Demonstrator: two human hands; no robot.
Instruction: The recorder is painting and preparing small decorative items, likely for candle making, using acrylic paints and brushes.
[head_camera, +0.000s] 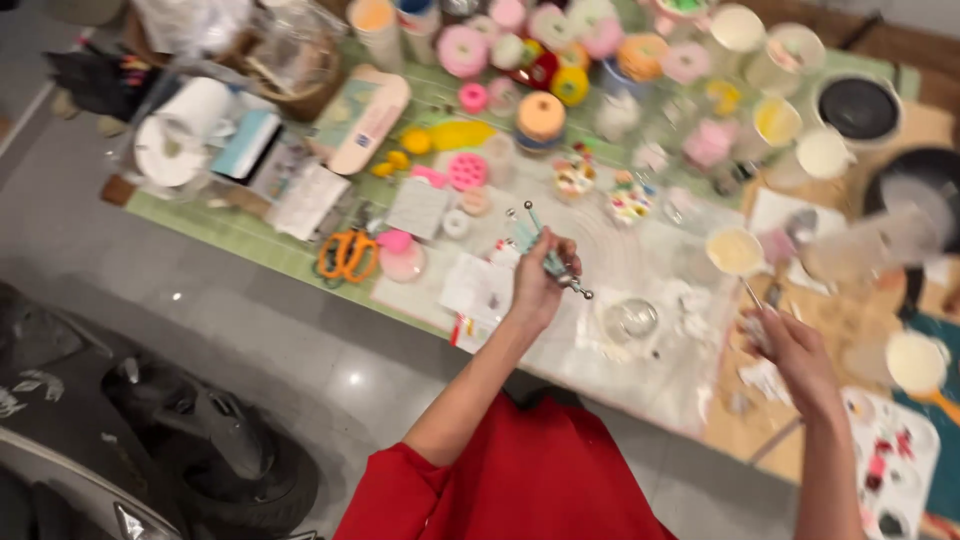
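Observation:
My left hand is raised over a white mat on the work table and grips a bundle of thin ball-tipped modelling tools, their metal ends sticking out above and below the fist. My right hand is off to the right near the table's front edge, fingers closed around a thin stick-like tool; the view is blurred there. A small cup of cream-coloured liquid stands just beyond my right hand. A clear glass dish sits between the two hands.
The table holds orange scissors, a pink round lid, several pink and orange rolls and tubs at the back, a paper roll at left, and a paint palette at right. A scooter stands on the floor, lower left.

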